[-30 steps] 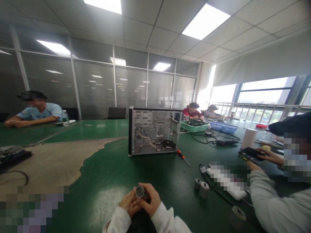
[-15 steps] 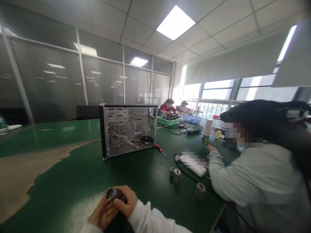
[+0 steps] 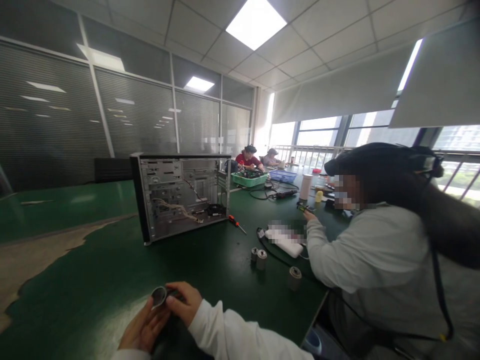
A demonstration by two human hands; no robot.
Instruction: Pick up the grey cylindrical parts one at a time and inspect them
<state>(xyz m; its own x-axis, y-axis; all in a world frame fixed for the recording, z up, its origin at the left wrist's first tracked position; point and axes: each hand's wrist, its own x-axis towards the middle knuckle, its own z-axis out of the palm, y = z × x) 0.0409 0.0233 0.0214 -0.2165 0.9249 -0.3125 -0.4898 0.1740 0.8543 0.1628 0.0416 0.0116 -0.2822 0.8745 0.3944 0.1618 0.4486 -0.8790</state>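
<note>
A small hollow metal cylinder (image 3: 159,297) is held between both hands near the bottom left, its round opening facing up toward me. My left hand (image 3: 144,325) supports it from below and the left side. My right hand (image 3: 185,301) grips it from the right, thumb and fingers around it. Three similar metal cylinders stand on the green table: a small one (image 3: 254,254) beside a larger one (image 3: 261,260), and another (image 3: 294,278) farther right. What lies inside the held cylinder cannot be made out.
An open computer case (image 3: 183,195) stands behind my hands, with a red-and-black screwdriver (image 3: 237,224) to its right. A white power strip (image 3: 284,241) with a black cable lies beyond the cylinders. A person (image 3: 360,240) sits at the right. Farther back are green (image 3: 249,181) and blue baskets.
The view has turned to the right, so the table items appear farther left. Both hands keep hold of the metal cylinder.
</note>
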